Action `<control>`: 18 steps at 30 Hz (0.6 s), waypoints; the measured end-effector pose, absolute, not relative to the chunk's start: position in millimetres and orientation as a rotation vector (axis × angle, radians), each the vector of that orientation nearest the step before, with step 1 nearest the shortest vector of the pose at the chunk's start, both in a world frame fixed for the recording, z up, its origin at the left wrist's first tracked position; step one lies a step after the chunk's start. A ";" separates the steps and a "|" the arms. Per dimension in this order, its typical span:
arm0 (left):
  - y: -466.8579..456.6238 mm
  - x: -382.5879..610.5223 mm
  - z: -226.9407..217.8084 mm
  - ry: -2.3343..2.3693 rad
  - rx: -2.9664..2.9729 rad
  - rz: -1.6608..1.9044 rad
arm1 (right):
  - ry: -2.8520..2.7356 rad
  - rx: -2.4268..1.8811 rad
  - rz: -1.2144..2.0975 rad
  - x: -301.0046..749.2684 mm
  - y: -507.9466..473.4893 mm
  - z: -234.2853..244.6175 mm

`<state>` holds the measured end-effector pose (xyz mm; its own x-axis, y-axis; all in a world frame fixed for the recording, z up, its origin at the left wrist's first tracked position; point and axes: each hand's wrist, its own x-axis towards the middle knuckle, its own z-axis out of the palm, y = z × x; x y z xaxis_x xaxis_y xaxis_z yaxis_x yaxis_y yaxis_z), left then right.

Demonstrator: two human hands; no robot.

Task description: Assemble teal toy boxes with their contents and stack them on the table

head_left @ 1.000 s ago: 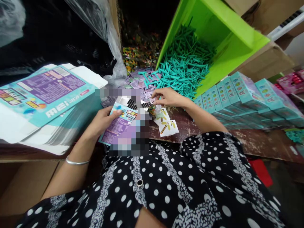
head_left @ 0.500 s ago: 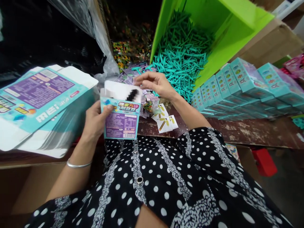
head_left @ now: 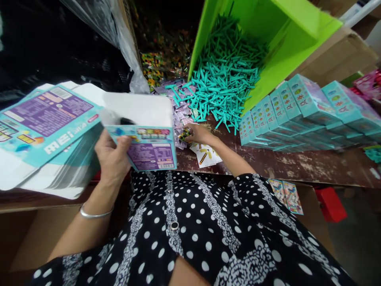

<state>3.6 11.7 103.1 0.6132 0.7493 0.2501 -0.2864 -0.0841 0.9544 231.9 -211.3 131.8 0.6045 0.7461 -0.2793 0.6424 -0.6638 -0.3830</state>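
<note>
My left hand (head_left: 114, 153) grips an open teal and purple carton (head_left: 151, 153) by its left side, thumb on the printed front. The carton's white flap (head_left: 143, 109) stands up, and a dark item shows just inside its mouth. To the right, my right hand (head_left: 198, 134) has its fingers closed on a small clear packet of black, yellow and green pieces (head_left: 184, 135). Printed cards (head_left: 206, 155) with yellow and black pictures lie just below that hand. Small purple sachets (head_left: 180, 115) are spread on the table behind it.
Flattened cartons (head_left: 53, 131) are stacked at the left. A green bin (head_left: 268, 75) spills turquoise sticks (head_left: 226, 87) onto the brown table (head_left: 268, 167). Filled-looking boxes (head_left: 285, 115) stand in rows at the right. Colourful packets (head_left: 151, 65) lie at the back.
My right hand has moved down from beside the carton's mouth and closed on a small packet. My left hand has shifted the carton slightly left and tilted it, so its flap looks wider.
</note>
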 end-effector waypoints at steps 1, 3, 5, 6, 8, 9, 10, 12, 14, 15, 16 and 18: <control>11.5 2.7 105.1 0.424 1.413 0.917 | -1.115 -2.548 0.597 237.5 -214.9 137.1; 11.7 -0.7 107.1 0.423 1.486 0.832 | -1.050 -2.422 0.503 249.1 -225.3 154.4; 11.5 -4.0 106.8 0.437 1.552 0.719 | -1.012 -2.258 0.379 256.0 -237.1 178.7; 10.8 -4.6 106.5 0.452 1.551 0.701 | -1.008 -2.185 0.320 256.1 -241.9 192.0; 7.5 -2.6 107.2 0.475 1.547 0.670 | -1.017 -2.087 0.207 248.7 -246.5 217.1; 4.8 -0.3 108.5 0.477 1.558 0.634 | -1.026 -2.061 0.161 241.8 -245.3 227.5; 1.5 2.7 110.4 0.474 1.572 0.582 | -1.034 -2.043 0.129 233.8 -241.8 235.9; -6.4 8.5 114.9 0.462 1.600 0.480 | -1.057 -2.023 0.108 217.2 -228.7 246.0; -13.8 11.8 118.2 0.457 1.605 0.429 | -1.104 -2.030 0.130 203.8 -212.2 248.2; -16.7 12.0 118.8 0.458 1.608 0.416 | -1.146 -2.049 0.154 198.8 -204.5 247.3; -18.8 11.2 118.5 0.463 1.607 0.413 | -1.204 -2.077 0.189 194.8 -197.9 245.6; -20.8 7.4 115.9 0.474 1.595 0.405 | -1.349 -2.153 0.284 189.5 -188.9 240.6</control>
<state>7.4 -20.8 115.9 0.8489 0.5281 -0.0226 0.0601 -0.0540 0.9967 189.5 -188.9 240.6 0.4665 0.8763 0.1201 0.7536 -0.3227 -0.5727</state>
